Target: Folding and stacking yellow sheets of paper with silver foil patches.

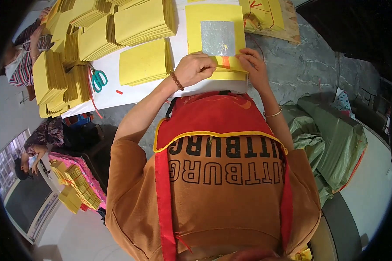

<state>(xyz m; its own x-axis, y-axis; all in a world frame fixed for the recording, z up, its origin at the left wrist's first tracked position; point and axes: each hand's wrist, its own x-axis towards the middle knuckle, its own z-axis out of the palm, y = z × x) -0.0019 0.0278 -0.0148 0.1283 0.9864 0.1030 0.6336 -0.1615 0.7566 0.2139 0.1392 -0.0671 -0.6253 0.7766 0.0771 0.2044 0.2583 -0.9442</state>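
Left hand [197, 69] on yellow rectangular paper sheet [194, 39] bearing silver panel [217, 37], grip curled together, probably steadying it. Right hand [253, 66] at right edge, likely aligning; grip can't tell.

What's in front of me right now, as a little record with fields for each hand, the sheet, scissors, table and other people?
Left hand: fingers curled, over the lower left part of the yellow sheet; any grip is hidden
Right hand: fingers bent, at the sheet's right edge
Sheet: silver square, orange patch below it
Scissors: teal handles, lying left of both hands
Table: white, with stacks of yellow paper
Other people: one in stripes, one in a patterned top, both leftward
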